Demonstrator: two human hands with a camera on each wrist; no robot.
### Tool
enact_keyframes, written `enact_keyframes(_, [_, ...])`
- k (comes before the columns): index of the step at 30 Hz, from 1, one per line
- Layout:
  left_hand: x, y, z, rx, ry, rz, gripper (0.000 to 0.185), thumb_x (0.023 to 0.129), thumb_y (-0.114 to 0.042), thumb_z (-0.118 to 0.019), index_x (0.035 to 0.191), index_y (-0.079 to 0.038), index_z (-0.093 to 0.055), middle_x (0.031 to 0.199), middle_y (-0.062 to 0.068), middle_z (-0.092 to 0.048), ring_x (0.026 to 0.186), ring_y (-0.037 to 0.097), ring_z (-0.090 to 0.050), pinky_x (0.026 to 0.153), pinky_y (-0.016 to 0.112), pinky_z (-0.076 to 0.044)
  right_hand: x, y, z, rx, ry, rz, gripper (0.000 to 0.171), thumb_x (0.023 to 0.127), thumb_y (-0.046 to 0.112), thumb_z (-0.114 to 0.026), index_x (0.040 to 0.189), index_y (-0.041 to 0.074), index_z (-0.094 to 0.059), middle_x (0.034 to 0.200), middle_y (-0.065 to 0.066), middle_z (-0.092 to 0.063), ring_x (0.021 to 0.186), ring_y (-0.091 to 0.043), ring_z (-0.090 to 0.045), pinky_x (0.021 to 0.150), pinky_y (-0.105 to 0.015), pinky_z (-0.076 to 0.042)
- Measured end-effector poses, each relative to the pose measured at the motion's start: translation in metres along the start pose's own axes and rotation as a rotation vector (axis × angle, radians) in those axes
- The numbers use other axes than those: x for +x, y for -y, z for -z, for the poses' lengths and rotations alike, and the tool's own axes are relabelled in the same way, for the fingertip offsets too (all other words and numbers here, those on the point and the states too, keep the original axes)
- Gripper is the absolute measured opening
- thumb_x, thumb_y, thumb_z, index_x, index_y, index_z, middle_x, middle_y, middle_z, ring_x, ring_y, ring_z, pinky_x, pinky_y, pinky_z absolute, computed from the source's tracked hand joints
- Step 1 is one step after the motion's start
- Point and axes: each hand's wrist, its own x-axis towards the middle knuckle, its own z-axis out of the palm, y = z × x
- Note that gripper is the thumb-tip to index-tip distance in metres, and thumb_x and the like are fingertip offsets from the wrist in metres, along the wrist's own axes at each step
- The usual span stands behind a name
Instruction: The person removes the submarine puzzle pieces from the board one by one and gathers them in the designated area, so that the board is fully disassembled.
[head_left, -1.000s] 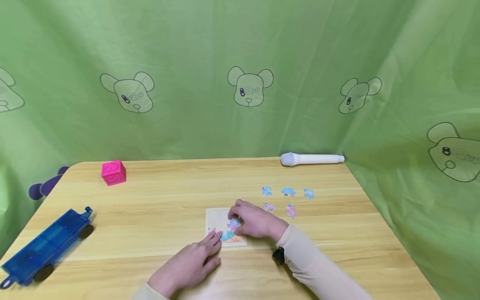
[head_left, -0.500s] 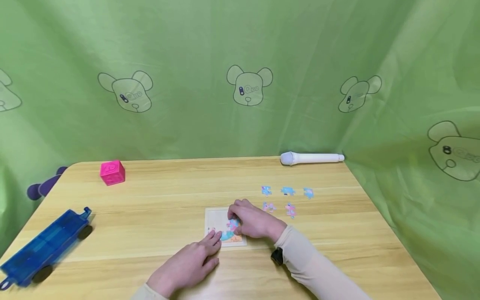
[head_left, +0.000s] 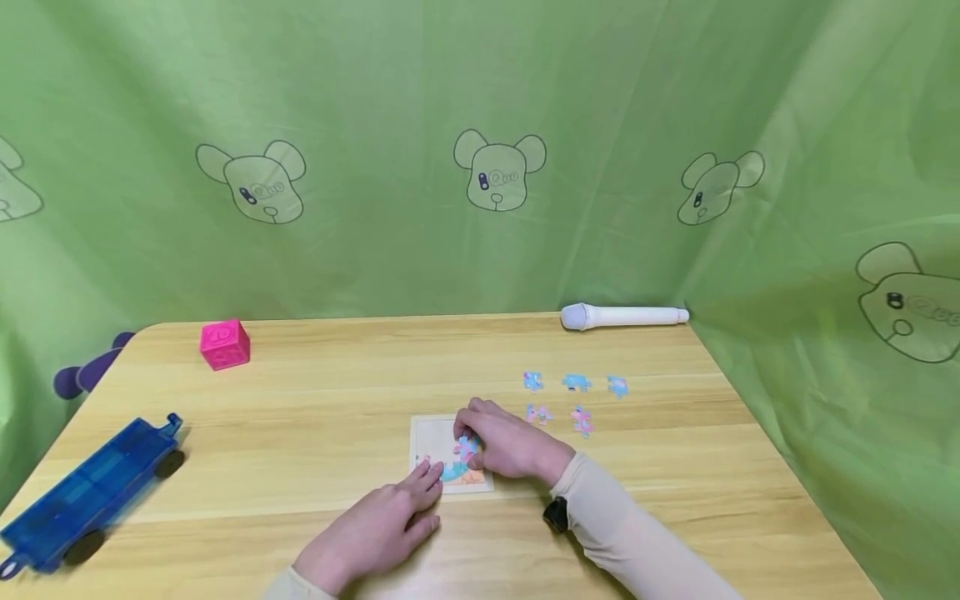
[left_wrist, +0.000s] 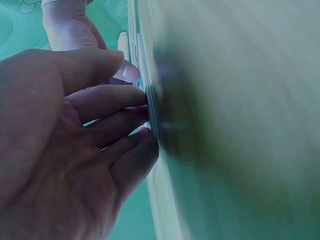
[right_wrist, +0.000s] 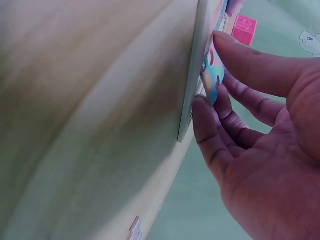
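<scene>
Hands unmoved on puzzle board.

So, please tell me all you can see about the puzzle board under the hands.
The puzzle board is a thin, pale square tray, like cardboard, lying flat on the table near its front middle. Its upper left part is bare; blue, pink and orange pieces fill the lower right. The left hand touches its lower left edge with straight fingers, and the right hand holds a piece at it.
</scene>
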Motion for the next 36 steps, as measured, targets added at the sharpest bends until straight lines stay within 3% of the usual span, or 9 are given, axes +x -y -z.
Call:
enact_keyframes(11, [0.000,0.002,-0.001,0.010,-0.009,-0.012,0.046,0.101,-0.022,-0.056,0.138,0.004,-0.053,0.151,0.013,-0.040,0.140,0.029,-0.034,0.110,0.047,-0.034,-0.001,-0.003,0.004,0.076,-0.071,0.085,0.020,0.091,-0.007,-0.059,0.099,0.011,-0.063,0.092,0.002,-0.055,0.084,-0.014,-0.053,0.078,-0.030,-0.049])
enact_keyframes(17, [0.000,0.002,-0.001,0.012,-0.005,-0.012,0.046,0.101,-0.022,-0.056,0.138,0.004,-0.052,0.151,0.013,-0.040,0.140,0.029,-0.033,0.110,0.047,-0.034,-0.001,-0.006,0.007,0.106,-0.088,0.103,0.018,0.092,-0.005,-0.060,0.098,0.011,-0.064,0.090,0.003,-0.059,0.082,-0.011,-0.054,0.076,-0.028,-0.050])
enact_keyframes(26, [0.000,0.002,-0.001,0.004,-0.005,-0.013,0.046,0.101,-0.021,-0.056,0.138,0.005,-0.052,0.151,0.013,-0.039,0.140,0.029,-0.033,0.110,0.047,-0.034,-0.010,-0.015,0.021,0.156,-0.120,0.084,0.018,0.091,-0.007,-0.062,0.101,0.008,-0.066,0.092,0.002,-0.061,0.086,-0.012,-0.057,0.079,-0.028,-0.052])
enact_keyframes(36, [0.000,0.003,0.000,-0.005,-0.006,-0.017,0.044,0.101,-0.020,-0.055,0.137,0.005,-0.052,0.152,0.012,-0.039,0.141,0.029,-0.032,0.110,0.047,-0.033,-0.038,-0.049,0.048,0.243,-0.202,0.031,0.019,0.089,-0.009,-0.062,0.096,0.008,-0.066,0.088,0.002,-0.062,0.083,-0.014,-0.059,0.075,-0.030,-0.054])
